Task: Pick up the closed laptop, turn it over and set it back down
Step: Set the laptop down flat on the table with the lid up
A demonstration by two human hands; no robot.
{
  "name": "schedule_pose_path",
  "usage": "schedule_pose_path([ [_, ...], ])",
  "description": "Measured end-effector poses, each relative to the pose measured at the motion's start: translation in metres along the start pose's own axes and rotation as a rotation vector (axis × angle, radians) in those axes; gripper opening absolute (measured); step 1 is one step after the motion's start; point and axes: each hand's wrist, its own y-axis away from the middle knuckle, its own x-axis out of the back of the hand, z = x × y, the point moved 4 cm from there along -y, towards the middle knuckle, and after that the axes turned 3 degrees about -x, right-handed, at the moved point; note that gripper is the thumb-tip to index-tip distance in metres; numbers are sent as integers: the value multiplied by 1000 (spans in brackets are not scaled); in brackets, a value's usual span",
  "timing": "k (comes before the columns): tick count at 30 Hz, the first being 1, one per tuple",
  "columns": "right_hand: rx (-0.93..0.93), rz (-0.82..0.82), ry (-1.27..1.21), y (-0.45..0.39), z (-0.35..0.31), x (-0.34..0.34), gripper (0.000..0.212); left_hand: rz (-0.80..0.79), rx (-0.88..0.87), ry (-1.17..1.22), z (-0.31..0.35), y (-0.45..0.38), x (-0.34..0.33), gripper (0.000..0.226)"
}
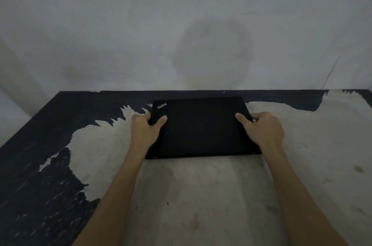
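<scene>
A closed black laptop (201, 129) lies lid up on the worn table (201, 195), near the far edge by the wall; a small logo shows at its far left corner. My left hand (144, 131) grips its left edge, thumb on the lid and fingers curled under the side. On the opposite edge my right hand (261, 128) holds the same way, thumb on top. Whether the laptop rests on the table or is slightly raised I cannot tell.
The table top is pale where its black coating (40, 165) has peeled, and dark along the left and far edges. A stained grey wall (181, 24) rises right behind the laptop. A tiny dark object (223, 92) sits at the table's far edge.
</scene>
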Motion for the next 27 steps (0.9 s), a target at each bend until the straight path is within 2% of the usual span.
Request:
schedule_pose_path([
  [10,34,16,-52,-1,-2,-2,51,-14,-22,25,-6,-2,-2,38],
  [15,47,15,-68,2,-4,1,51,-35,20,25,-13,-6,-6,41],
  [19,42,32,-66,0,-1,-3,51,-36,9,1,-14,-9,-8,47],
  [22,56,47,-63,0,-1,-4,51,-59,11,-20,-18,-9,-11,38],
  [24,59,45,-54,2,0,-4,47,-73,15,-86,-15,-5,-12,41],
  [27,65,58,-44,3,2,-5,44,3,-33,-131,-1,9,-4,47],
])
